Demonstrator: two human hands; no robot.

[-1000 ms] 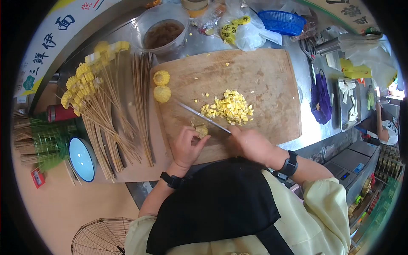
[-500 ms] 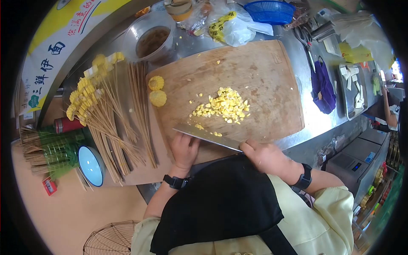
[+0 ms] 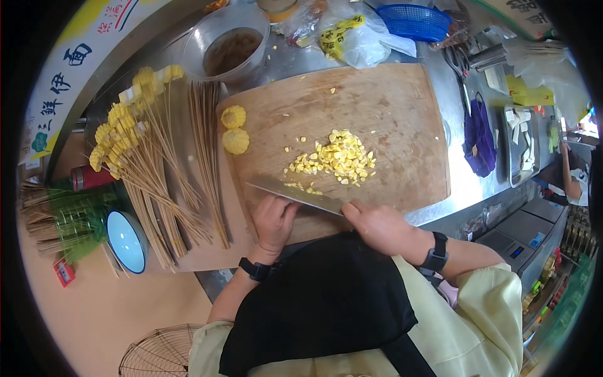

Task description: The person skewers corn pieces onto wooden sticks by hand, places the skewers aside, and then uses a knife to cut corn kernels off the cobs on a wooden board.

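My right hand (image 3: 381, 227) is closed around the handle of a broad kitchen knife (image 3: 295, 193), whose blade points left across the near part of a wooden cutting board (image 3: 389, 94). My left hand (image 3: 274, 221) is at the near side of the blade, by its far left end. Its fingers are curled and their tips hidden at the blade, so what they hold cannot be made out. A few yellow kernels lie just past the blade. Beyond them is a loose pile of cut corn kernels (image 3: 342, 157). Two corn cob pieces (image 3: 235, 141) rest at the board's left edge.
Left of the board lie skewered corn pieces (image 3: 122, 129), bare wooden skewers (image 3: 204, 144) and a light-blue bowl (image 3: 125, 242). Behind are a clear tub of brown contents (image 3: 195, 47), plastic bags (image 3: 361, 47) and a blue basket (image 3: 414, 23). Scissors (image 3: 461, 66) and purple cloth (image 3: 480, 138) lie right.
The whole view has shifted slightly. The knife and right hand sit a little further left and nearer the board's left side; the left hand keeps its place at the blade.
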